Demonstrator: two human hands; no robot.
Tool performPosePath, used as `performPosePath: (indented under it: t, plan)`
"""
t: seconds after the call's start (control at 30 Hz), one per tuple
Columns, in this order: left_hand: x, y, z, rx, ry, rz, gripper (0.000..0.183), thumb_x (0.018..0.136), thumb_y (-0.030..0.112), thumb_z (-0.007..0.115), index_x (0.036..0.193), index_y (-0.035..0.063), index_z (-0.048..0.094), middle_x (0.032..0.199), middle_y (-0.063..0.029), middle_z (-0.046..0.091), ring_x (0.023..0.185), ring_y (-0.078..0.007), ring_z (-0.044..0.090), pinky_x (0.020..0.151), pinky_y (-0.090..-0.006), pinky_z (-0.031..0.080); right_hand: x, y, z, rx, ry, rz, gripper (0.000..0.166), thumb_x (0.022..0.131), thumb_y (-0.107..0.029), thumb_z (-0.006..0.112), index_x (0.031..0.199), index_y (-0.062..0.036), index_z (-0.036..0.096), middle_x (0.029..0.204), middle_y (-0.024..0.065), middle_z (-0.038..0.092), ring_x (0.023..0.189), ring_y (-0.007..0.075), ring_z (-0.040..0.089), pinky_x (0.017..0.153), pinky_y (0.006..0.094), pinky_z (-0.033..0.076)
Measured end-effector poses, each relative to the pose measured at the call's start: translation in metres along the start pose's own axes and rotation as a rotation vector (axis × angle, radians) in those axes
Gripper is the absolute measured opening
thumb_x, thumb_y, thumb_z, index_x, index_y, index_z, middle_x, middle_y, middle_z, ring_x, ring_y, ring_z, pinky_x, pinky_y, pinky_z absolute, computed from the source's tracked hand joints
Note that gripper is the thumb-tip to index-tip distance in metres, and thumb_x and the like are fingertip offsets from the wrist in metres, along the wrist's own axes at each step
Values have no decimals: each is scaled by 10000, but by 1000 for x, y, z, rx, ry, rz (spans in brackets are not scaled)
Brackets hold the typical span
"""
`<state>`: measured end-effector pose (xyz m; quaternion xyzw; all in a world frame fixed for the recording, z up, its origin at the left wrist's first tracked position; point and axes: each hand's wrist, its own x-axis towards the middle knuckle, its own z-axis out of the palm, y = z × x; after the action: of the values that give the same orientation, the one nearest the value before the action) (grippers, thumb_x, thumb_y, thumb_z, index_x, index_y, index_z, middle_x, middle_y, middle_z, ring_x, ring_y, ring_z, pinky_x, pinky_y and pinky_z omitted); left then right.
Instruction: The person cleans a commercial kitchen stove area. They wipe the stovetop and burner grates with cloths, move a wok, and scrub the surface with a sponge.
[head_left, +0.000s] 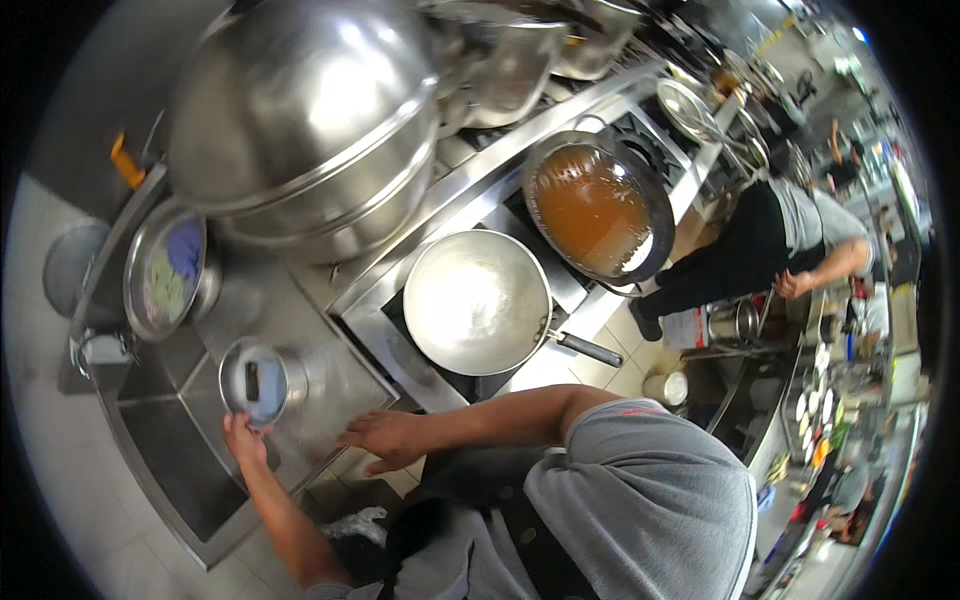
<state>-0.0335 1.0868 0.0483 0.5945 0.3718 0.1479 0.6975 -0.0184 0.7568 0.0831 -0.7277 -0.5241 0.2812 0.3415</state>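
Observation:
My left hand (246, 439) grips the near rim of a round metal pot (297, 384) beside the sink (184, 461). Inside the pot is something bluish (271, 394) with a small dark object (253, 381) on it; I cannot tell what either is. My right hand (386, 439) holds nothing and has its fingers spread near the front edge of the steel counter (330, 375). Ahead of my right forearm, a bare metal wok (476, 300) rests on the stove, its black handle (591, 349) pointing right.
A dark wok (660, 199) of brown liquid (589, 202) stands beyond the bare one. A large domed steel steamer (307, 112) rises at the back left. Behind the sink sits a metal bowl (135, 289) with purple and pale green contents. A co-worker (802, 217) stands to the right.

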Motion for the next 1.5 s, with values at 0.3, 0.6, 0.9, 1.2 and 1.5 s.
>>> performPosePath:
  t: [0.3, 0.6, 0.9, 1.2, 1.5]
  plan:
    - [-99, 3, 7, -120, 248, 83, 132, 730, 78, 539, 844, 31, 492, 661, -66, 491, 455, -166, 456, 446, -331, 494, -279, -16, -95, 192, 221, 350, 568, 841, -338, 638, 1288, -37, 460, 1236, 181, 524, 1175, 352, 483, 1009, 415, 376]
    - [-213, 40, 70, -120, 255, 173, 80, 765, 94, 551, 743, 42, 495, 599, -58, 486, 482, -185, 508, 481, -292, 510, -463, -15, -98, 154, 673, 563, 516, 835, -321, 661, 1223, -16, 513, 1135, 174, 585, 1091, 330, 543, 932, 396, 436]
    - [-282, 50, 168, -190, 103, 125, 97, 769, 117, 568, 757, 49, 500, 629, -29, 437, 420, -123, 417, 448, -300, 491, -543, -41, -60, 113, 907, 717, 494, 823, -314, 676, 1181, -1, 541, 1134, 191, 587, 1078, 339, 555, 926, 400, 440]
    - [-293, 75, 249, -111, -284, 138, 158, 732, 62, 556, 887, 45, 532, 778, -59, 557, 520, -152, 520, 388, -308, 444, -524, -81, -21, 78, 1001, 882, 479, 816, -284, 682, 1178, -2, 543, 1130, 192, 597, 1078, 349, 554, 923, 400, 436]
    - [-273, 74, 297, -142, -570, 134, 191, 733, 42, 532, 921, 17, 513, 732, -82, 581, 488, -165, 544, 365, -292, 450, -492, -98, 3, 49, 1005, 1041, 476, 813, -283, 686, 1168, 6, 557, 1138, 205, 594, 1081, 361, 552, 944, 399, 426]
